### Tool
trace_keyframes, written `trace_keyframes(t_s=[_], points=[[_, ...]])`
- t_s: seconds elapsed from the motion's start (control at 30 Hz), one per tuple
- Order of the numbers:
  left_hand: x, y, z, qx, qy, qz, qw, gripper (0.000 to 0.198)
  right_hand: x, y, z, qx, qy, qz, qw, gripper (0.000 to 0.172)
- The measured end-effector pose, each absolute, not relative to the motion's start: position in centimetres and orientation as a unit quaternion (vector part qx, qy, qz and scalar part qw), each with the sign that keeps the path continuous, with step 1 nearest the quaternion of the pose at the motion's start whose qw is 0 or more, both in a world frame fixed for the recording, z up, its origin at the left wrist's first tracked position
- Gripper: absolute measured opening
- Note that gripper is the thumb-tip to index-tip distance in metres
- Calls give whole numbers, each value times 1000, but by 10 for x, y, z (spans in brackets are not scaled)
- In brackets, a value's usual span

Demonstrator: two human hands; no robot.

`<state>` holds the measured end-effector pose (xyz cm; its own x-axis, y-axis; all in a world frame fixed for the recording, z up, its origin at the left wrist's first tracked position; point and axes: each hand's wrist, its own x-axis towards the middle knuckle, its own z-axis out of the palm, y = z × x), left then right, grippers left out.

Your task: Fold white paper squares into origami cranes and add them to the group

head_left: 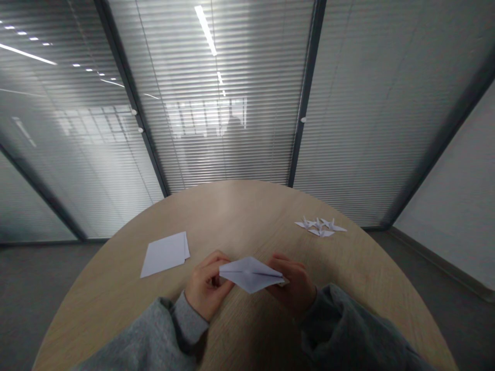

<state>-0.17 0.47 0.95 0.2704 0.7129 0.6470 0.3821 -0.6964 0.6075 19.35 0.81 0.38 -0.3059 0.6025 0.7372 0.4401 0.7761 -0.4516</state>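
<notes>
A white folded paper (249, 274) with faint grey crease lines, plain white sheets (164, 254) and white origami cranes (319, 225) lie against a pale beige tabletop (247, 211) with fine wood grain. The sleeves (150, 335) are mottled grey knit. Blinds (228, 103) behind form horizontal grey-and-white stripes.

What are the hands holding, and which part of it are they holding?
The left hand and right hand are holding a folded white paper, one at each of its two pointed ends.

Matt folded paper (250, 274), smooth wood-grain tabletop (235, 216), rough knit sleeve (131, 335)
</notes>
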Motion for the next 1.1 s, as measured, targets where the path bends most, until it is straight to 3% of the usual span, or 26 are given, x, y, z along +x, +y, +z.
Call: trace_keyframes(t_s=[0.3,0.67,1.1], points=[[-1,3,12,797,328,476,175,15,193,6,6,-298,-814,63,495,26],[-2,2,12,846,304,434,61,25,194,9,2,-260,-846,2,466,23],[-6,3,4,868,340,363,10,19,196,9,-1,-307,-878,-22,365,13]])
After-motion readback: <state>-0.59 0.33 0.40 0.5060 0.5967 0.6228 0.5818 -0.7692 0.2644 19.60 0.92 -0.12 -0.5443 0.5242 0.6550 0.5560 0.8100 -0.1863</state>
